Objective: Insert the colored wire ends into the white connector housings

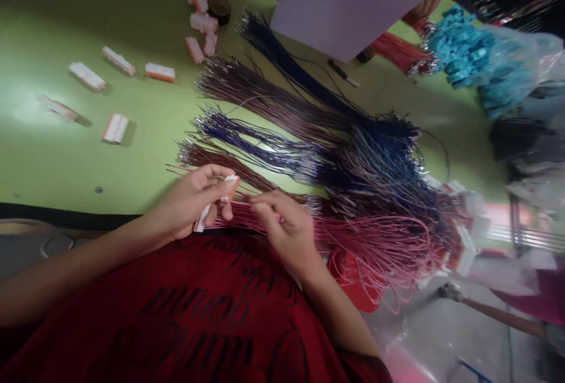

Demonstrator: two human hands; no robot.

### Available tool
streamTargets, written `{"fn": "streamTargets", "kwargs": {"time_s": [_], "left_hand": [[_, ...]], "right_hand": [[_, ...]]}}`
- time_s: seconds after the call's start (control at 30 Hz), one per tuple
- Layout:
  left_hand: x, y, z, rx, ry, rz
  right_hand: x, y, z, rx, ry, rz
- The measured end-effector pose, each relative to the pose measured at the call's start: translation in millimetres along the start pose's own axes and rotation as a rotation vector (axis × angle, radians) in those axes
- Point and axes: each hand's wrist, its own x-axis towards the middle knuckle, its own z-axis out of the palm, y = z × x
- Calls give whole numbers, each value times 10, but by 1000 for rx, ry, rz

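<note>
My left hand [194, 200] is closed round a small white and orange plastic connector [229, 186] at the near edge of the green table [66, 153]. My right hand [285, 227] pinches a thin pink wire [247, 200] and holds its tip next to that connector. Both hands hover over a bundle of pink wires [375, 242] that fans out to the right. Brown wires [229, 162] lie just beyond my fingers.
Purple, brown and dark blue wire bundles [309, 118] spread across the table's middle. Several white and orange connectors [117, 128] lie scattered at left and near a small dark round tin [219, 7]. A grey board [353, 0] and a bag of teal parts [463, 47] sit at the back right.
</note>
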Motion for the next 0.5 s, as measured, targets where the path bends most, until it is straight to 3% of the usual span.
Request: {"fn": "streamTargets", "kwargs": {"time_s": [0.07, 0.2, 0.33, 0.5], "left_hand": [[12, 27, -29, 22, 15, -6], [43, 33, -52, 66, -7, -22], [42, 17, -68, 111, -27, -58], [-6, 59, -50, 249, -178, -150]], "right_hand": [[17, 159, -88, -166, 26, 55], [32, 413, -169, -458, -48, 94], [-24, 390, -341, -268, 2, 112], [-55, -1, -678, 38, -15, 244]]}}
